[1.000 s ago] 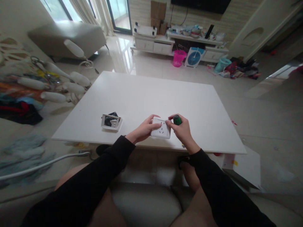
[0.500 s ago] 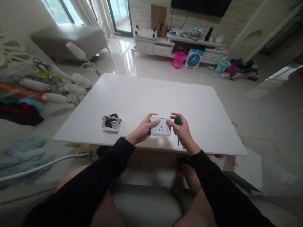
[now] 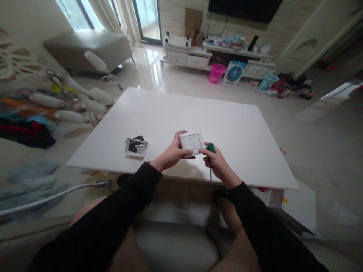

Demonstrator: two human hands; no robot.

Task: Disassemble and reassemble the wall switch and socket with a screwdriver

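Observation:
A white wall socket (image 3: 191, 142) with several slots is held above the near edge of the table, its face toward me and tilted. My left hand (image 3: 173, 153) grips it from the left, thumb along the lower edge and fingers behind. My right hand (image 3: 218, 161) is closed round a screwdriver (image 3: 210, 148) with a green and black handle, its shaft pointing down. The right thumb or fingertip touches the socket's lower right corner. Left of my hands, white frames (image 3: 144, 152) lie with a black plate (image 3: 138, 138) and a small pale piece that I cannot make out.
The white table (image 3: 176, 109) spreads out in front of me. A lamp with several white shades (image 3: 96, 61) stands at its left. Beyond lie a pink basket (image 3: 217, 73), a blue fan (image 3: 235, 72) and a low cabinet (image 3: 177, 56). A white cable (image 3: 56, 198) runs at lower left.
The socket has turned and tilted in my left hand, whose thumb has shifted to its lower edge. My right hand has moved down to the lower right corner, still holding the screwdriver.

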